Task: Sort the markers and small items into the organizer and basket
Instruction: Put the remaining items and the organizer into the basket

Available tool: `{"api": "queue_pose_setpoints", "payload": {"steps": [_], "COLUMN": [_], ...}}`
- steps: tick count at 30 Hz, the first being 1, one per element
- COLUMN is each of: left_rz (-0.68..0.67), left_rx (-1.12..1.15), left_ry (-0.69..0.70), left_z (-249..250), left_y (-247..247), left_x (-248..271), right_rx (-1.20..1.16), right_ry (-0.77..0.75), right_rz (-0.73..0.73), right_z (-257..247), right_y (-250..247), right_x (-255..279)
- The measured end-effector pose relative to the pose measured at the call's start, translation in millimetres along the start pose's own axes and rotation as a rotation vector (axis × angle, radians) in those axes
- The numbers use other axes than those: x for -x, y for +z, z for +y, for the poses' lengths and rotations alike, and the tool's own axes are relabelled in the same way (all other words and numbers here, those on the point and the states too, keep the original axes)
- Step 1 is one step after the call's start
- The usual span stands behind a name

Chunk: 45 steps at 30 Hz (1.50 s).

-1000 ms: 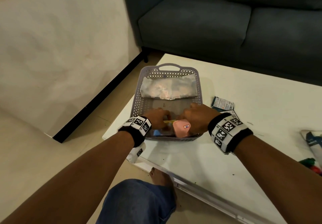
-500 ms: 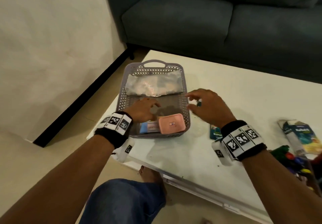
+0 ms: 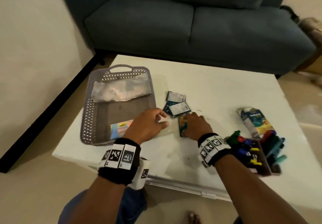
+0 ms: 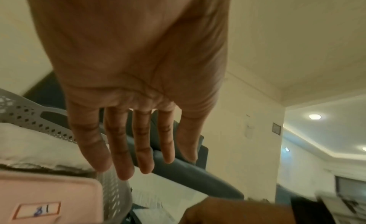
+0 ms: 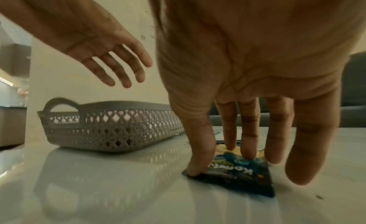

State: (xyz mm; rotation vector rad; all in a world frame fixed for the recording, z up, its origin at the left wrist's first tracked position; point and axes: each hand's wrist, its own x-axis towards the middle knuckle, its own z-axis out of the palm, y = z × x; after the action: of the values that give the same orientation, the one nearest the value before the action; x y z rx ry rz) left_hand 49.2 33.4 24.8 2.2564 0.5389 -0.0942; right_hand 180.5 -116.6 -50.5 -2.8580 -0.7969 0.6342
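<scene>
Right hand (image 3: 195, 126) has straight fingers pressing a small flat packet (image 5: 240, 172) on the table (image 3: 217, 101) beside the basket (image 3: 90, 119), left hand (image 3: 148, 124) hovering open; looks light, floppy, slick, so I'd pinch an edge.

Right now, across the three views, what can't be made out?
- Pink flat case: hidden behind the left hand in the head view; cropped in the left wrist view.
- Small dark sachet: its print is blurred; the right hand fingers cover part.
- Pile of coloured markers: motion-blurred, uncountable.
- Crinkled clear plastic bag in the grey lattice basket: contents unreadable.
</scene>
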Motion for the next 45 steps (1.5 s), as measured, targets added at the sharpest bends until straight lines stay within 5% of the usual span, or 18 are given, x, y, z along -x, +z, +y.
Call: {"api": "queue_pose_setpoints", "payload": {"steps": [9,16,20,23,30,34,37,40,45], "left_rz": [0.029,-0.188,-0.425,-0.369,-0.204,-0.285,-0.377,-0.411,-0.542], "left_rx": [-0.085,-0.187,0.101,0.339,0.502,0.578,0.332,0.081,-0.082], "left_ry": [-0.063,-0.088,-0.190,-0.175,-0.146,-0.105,0.012,0.102,0.052], "left_z": [4.9,29.8,29.4,37.6,56.7,67.7,78.6,86.2,96.8], "left_y": [35.7,69.8,63.4,63.0,71.4,81.2,99.9,119.6,149.1], "left_x": [-18.0,-23.1,-20.5,-17.7,-22.0,-8.4,0.7,7.2,20.0], "right_rx": [-0.038,-0.073,-0.213,-0.392,-0.648,-0.208,-0.194,-0.265,-0.316], "right_ry": [-0.014,-0.037,-0.048,-0.054,0.094,0.331,0.273,0.199,0.213], "right_rz": [0.009,-0.078,-0.013,0.061,0.456,0.118,-0.052,0.001,0.183], "right_z": [-18.0,14.6,8.3,15.9,162.2,254.0,276.0,275.3,269.8], "right_y": [11.2,3.4,-24.6,-55.7,-155.9,-132.0,-87.2,-65.2,-59.4], "right_x": [29.5,51.0,65.8,87.6,103.8,70.3,57.5,48.4,51.2]}}
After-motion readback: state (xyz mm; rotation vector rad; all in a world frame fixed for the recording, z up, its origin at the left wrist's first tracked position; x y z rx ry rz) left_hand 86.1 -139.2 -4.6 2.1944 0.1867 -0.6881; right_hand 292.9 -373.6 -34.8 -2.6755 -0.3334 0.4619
